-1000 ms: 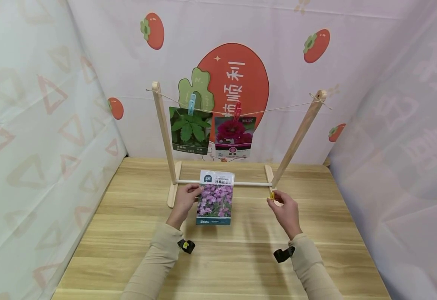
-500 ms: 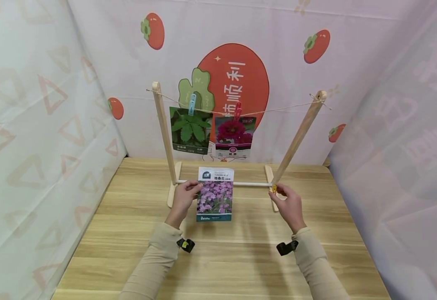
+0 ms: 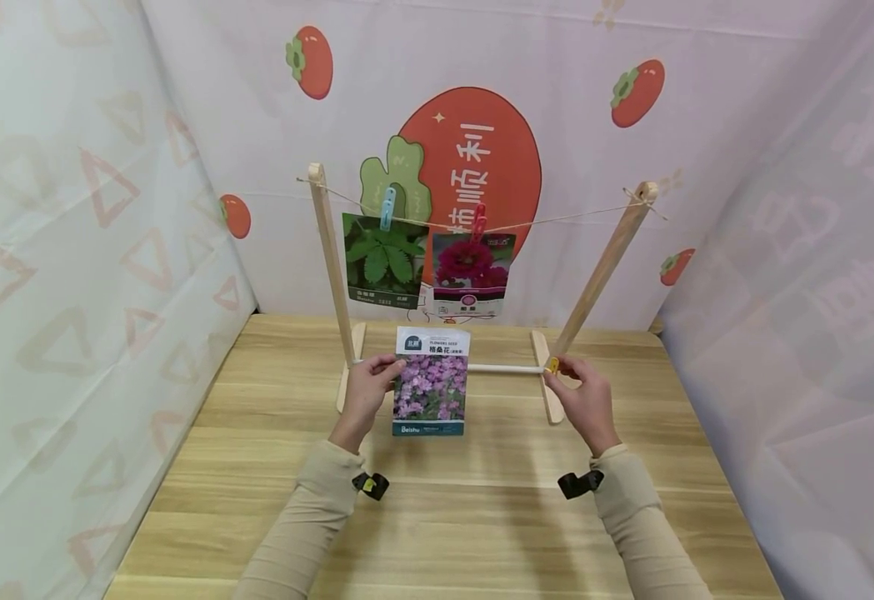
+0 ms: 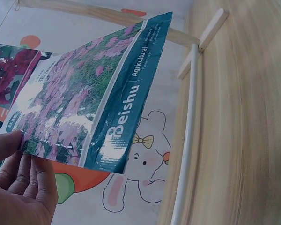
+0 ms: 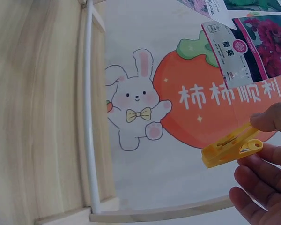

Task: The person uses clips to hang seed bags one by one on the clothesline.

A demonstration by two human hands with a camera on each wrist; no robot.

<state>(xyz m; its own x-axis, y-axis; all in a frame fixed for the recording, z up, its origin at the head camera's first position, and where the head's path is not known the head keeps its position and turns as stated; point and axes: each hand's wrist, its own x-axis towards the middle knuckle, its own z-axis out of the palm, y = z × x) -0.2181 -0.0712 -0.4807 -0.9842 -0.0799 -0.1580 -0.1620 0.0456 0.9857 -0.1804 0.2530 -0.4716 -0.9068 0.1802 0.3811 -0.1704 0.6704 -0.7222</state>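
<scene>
My left hand (image 3: 367, 392) pinches the left edge of a seed packet (image 3: 431, 387) with purple flowers and a teal bottom band. In the left wrist view the packet (image 4: 93, 93) tilts, thumb on its front and fingers behind. My right hand (image 3: 585, 400) holds a yellow clothespin (image 5: 229, 146) between thumb and fingers, near the stand's right foot in the head view. On the twine (image 3: 556, 220) hang two more packets: a green leaf packet (image 3: 384, 262) under a light blue clothespin (image 3: 387, 208), and a magenta flower packet (image 3: 472, 271) under a red clothespin (image 3: 478, 223).
A wooden stand has a left post (image 3: 330, 267), a right post (image 3: 603, 271) and a white crossbar (image 3: 504, 368) low between its feet. It stands at the back of the wooden table (image 3: 451, 517). Printed cloth walls (image 3: 571, 50) close in the back and sides.
The left hand has raised the purple flower packet slightly. My right hand has moved up and a little right with the yellow clothespin. The hanging packets stay in place.
</scene>
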